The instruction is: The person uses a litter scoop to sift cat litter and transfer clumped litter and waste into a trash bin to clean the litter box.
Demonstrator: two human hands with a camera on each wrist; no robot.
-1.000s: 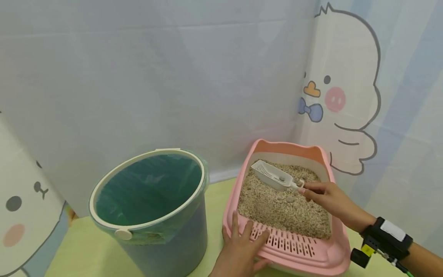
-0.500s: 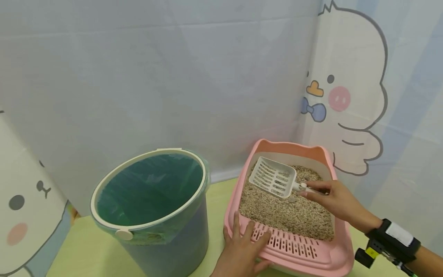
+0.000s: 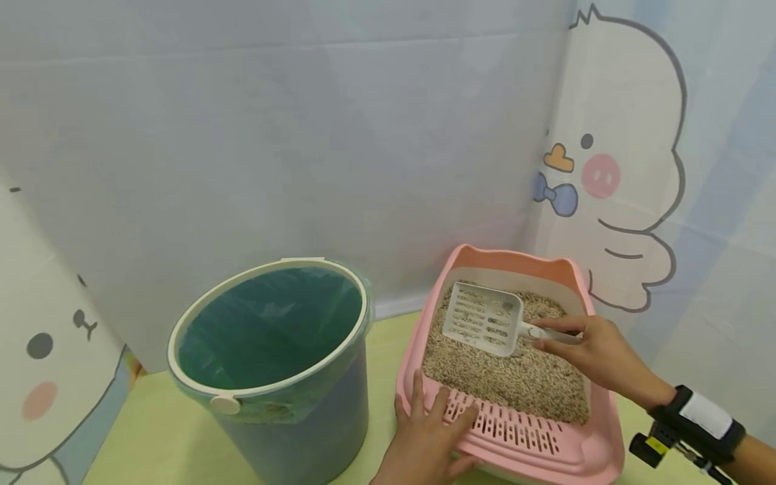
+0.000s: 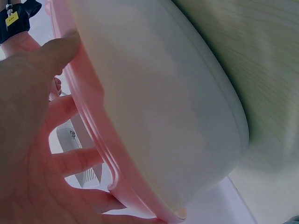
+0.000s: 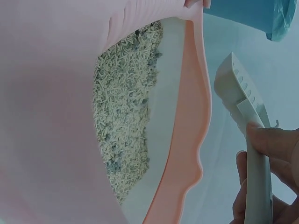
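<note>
Head view: the right hand (image 3: 597,350) pinches the handle of the white slotted scoop (image 3: 485,319), held just above the litter (image 3: 515,374) in the pink litter box (image 3: 545,264) at the tabletop's right edge. The scoop looks light and stiff, best held by its handle. The left hand (image 3: 427,441) lies flat on the box's front rim. Since a second ago, the scoop has levelled out.

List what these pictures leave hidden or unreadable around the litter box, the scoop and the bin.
- Bin: head view, its bottom is hidden by its own rim and green liner.
- Scoop: head view, too small to tell whether clumps lie in it; right wrist view shows only its edge.
- Left hand: head view, wrist cut off by the lower edge.
- Litter box: left wrist view, blurred wall fills the frame, hiding the litter.
</note>
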